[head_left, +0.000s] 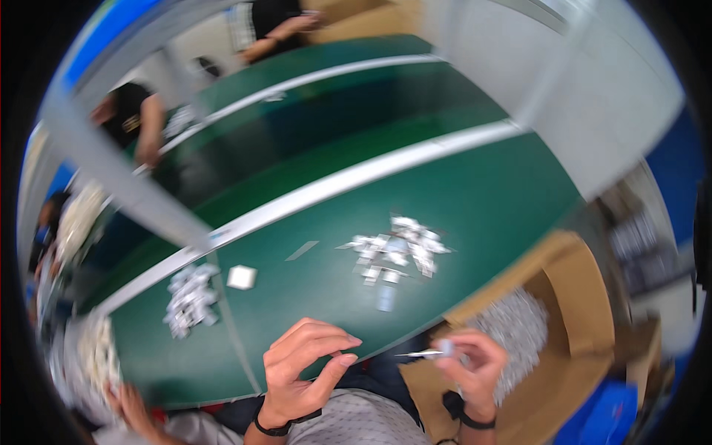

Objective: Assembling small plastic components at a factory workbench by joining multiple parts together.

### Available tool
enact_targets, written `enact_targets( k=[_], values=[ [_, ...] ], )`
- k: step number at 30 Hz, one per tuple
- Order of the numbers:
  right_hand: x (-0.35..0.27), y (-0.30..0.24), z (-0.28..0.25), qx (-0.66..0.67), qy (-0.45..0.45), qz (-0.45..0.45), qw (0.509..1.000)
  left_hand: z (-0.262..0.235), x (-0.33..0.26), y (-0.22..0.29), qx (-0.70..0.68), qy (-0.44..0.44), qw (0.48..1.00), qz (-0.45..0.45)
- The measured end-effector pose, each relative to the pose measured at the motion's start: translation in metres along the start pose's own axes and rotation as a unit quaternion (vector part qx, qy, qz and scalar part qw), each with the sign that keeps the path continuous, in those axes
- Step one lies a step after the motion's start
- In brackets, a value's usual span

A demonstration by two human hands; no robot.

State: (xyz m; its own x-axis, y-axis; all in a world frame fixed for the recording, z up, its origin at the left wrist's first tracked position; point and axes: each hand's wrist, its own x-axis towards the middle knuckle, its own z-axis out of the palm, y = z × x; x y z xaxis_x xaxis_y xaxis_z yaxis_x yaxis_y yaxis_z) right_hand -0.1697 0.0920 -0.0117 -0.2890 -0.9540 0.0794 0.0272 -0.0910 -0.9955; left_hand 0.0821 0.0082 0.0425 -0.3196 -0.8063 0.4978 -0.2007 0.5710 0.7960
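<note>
My left hand (pixel 308 367) is over the near edge of the green table (pixel 311 274). Its fingers curve toward the thumb with a gap between them, and nothing shows in it. To the right, my right hand (pixel 475 365) pinches a small pale piece with a thin, pointed, silvery end (pixel 419 354) directed left toward my left hand. Blur hides its exact kind. Ahead on the table lies a loose pile of small white and grey pieces (pixel 397 248), with one pale blue-white piece (pixel 386 298) at its near side.
An open cardboard box (pixel 578 297) holding many small clear-grey pieces (pixel 512 334) stands at my right. Left on the table are a white square block (pixel 242 277) and another white pile (pixel 190 297). A neighbour's hand (pixel 130 404) is at far left; other people work beyond the white divider (pixel 356 179).
</note>
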Motion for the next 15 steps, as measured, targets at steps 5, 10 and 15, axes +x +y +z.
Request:
enact_targets(
  k=[5,10,15],
  values=[
    [-0.005,-0.013,0.001,-0.033,-0.036,-0.061,0.997,0.055,0.010,-0.005,-0.097,-0.090,0.990,-0.046],
    [-0.011,-0.014,0.004,-0.040,-0.032,-0.071,0.996,0.065,0.005,-0.006,-0.110,-0.169,0.979,-0.014],
    [-0.007,-0.018,0.016,-0.059,-0.035,-0.117,0.991,0.064,-0.004,-0.012,-0.085,-0.137,0.987,0.004]
  ],
)
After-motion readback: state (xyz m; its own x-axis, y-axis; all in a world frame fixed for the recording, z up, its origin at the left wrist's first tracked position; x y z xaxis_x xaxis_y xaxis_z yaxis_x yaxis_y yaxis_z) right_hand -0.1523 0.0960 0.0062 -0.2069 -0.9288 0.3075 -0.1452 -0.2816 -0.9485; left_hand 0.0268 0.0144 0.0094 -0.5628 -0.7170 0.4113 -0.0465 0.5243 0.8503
